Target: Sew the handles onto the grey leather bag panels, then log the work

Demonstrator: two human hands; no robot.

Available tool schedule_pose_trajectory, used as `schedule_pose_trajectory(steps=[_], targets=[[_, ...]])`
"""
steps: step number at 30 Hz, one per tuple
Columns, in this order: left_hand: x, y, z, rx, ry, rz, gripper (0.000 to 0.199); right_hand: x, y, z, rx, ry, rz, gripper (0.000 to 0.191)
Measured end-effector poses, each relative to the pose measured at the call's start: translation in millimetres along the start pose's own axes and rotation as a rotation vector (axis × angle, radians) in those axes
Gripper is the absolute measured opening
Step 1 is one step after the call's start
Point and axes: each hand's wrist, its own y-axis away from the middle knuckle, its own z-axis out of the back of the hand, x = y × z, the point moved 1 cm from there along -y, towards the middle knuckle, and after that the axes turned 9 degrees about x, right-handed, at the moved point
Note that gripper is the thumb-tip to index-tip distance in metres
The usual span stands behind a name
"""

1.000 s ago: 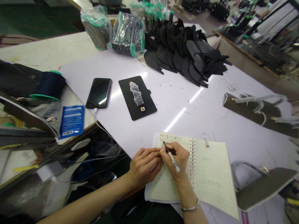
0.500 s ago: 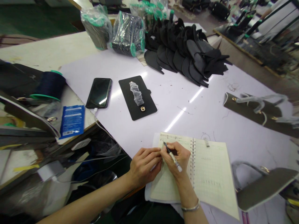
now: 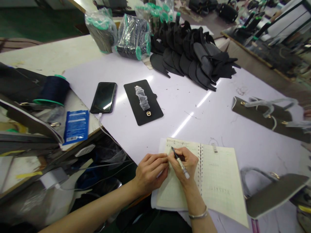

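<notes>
An open spiral-bound notebook (image 3: 221, 191) with yellowish grid pages lies at the table's near edge, handwriting at the top of its left page. My right hand (image 3: 186, 163) is closed around a pen (image 3: 181, 165), its dark tip at the upper lines of that page. Curled over the left page's outer side, my left hand (image 3: 152, 171) holds the notebook down, fingertips beside my right hand. Beyond it, a flat black bag piece (image 3: 132, 97) carries a plastic-wrapped strip (image 3: 141, 97) and a gold buckle (image 3: 148, 113).
A phone (image 3: 104, 97) on a white cable lies left, near a blue packet (image 3: 76, 126) and a dark thread spool (image 3: 52, 89). Black cut pieces (image 3: 189, 58) and wrapped spools (image 3: 133, 37) stand at the back. Bag pieces with wrapped handles (image 3: 267, 116) and an olive flap (image 3: 277, 194) lie right.
The pen tip has shifted slightly right along the page with my right hand. My left hand stays in place, and the view moves very slightly.
</notes>
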Motion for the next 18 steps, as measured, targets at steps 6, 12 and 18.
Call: schedule_pose_trajectory(steps=[6, 12, 18], targets=[[-0.3, -0.2, 0.6, -0.004, -0.001, -0.010, 0.028, -2.7, 0.4, 1.1, -0.053, -0.144, -0.100, 0.011], [-4.0, -2.8, 6.1, 0.015, 0.013, 0.003, 0.020, 16.3, -6.5, 26.9, -0.129, -0.366, -0.274, 0.015], [-33.3, -37.6, 22.3, 0.252, 0.224, 0.234, 0.019, 21.8, 3.5, 90.7, 0.149, 0.186, 0.107, 0.041]])
